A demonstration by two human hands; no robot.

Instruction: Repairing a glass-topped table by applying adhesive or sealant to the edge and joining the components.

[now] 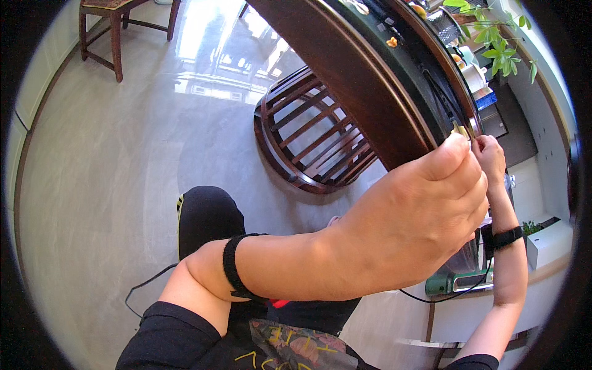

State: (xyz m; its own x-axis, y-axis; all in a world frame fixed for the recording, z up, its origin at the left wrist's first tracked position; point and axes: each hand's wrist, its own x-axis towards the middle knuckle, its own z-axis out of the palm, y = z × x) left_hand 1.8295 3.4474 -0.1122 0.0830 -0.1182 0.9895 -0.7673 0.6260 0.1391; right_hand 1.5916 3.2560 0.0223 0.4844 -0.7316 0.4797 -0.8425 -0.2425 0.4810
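My left hand [425, 203] is curled at the edge of a dark wooden table [370, 78], its back towards me. A small pale yellow piece [459, 129], too small to name, sticks out by its thumb and appears to be gripped there. Just beyond is my right hand [491, 159], with bent fingers and thumb close together near that piece; whether it holds anything is hidden. Dark thin sticks [439, 95] lie on the black tabletop, near an orange-yellow scrap [392, 42] and some white scraps [357, 6].
A round slatted wooden stool [289, 157] stands below the table. A wooden chair [113, 27] is at upper left. White cup [474, 77], metal grater-like container [444, 25] and leafy plant [502, 55] are beyond the table. A black cable [430, 299] hangs from my right wristband.
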